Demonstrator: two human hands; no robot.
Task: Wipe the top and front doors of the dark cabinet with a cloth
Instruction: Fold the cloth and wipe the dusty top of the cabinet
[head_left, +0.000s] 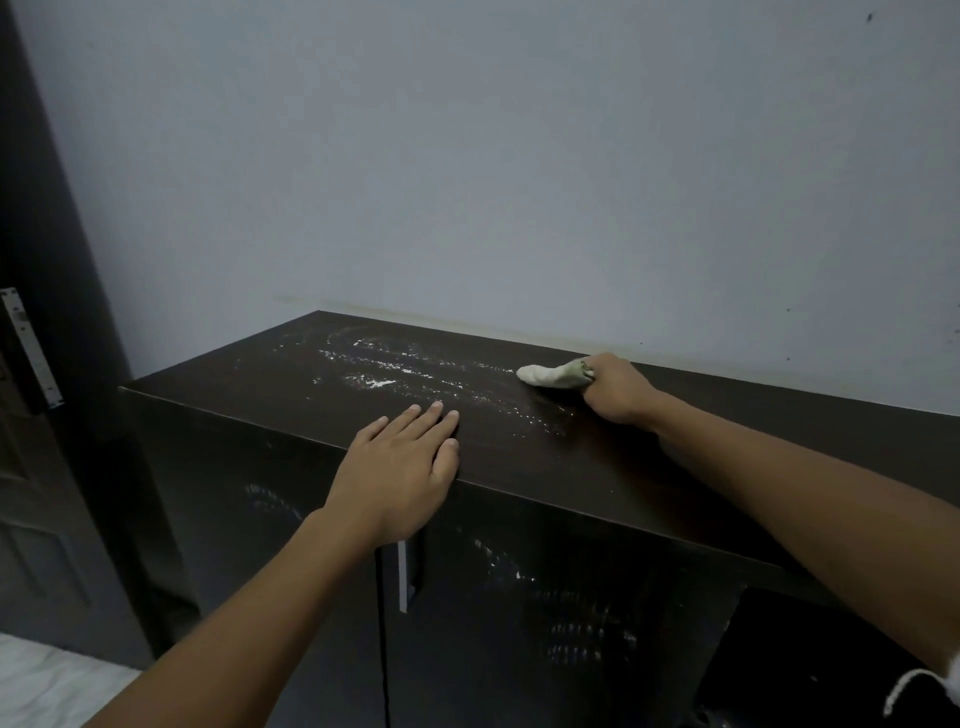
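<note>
The dark cabinet (545, 457) stands against the wall, its top streaked with white powder (410, 371) across the left and middle. My right hand (615, 389) grips a bunched pale cloth (550, 375) near the back of the top, the cloth's end pointing left at the powder. My left hand (402, 470) rests flat on the top's front edge, fingers straight. The front doors (519, 623) below carry white smears, with a metal handle (402, 577) under my left wrist.
A pale blue wall (519, 156) rises right behind the cabinet. A dark door (31, 364) with a metal latch plate stands at the left. Light floor (47, 680) shows at the bottom left.
</note>
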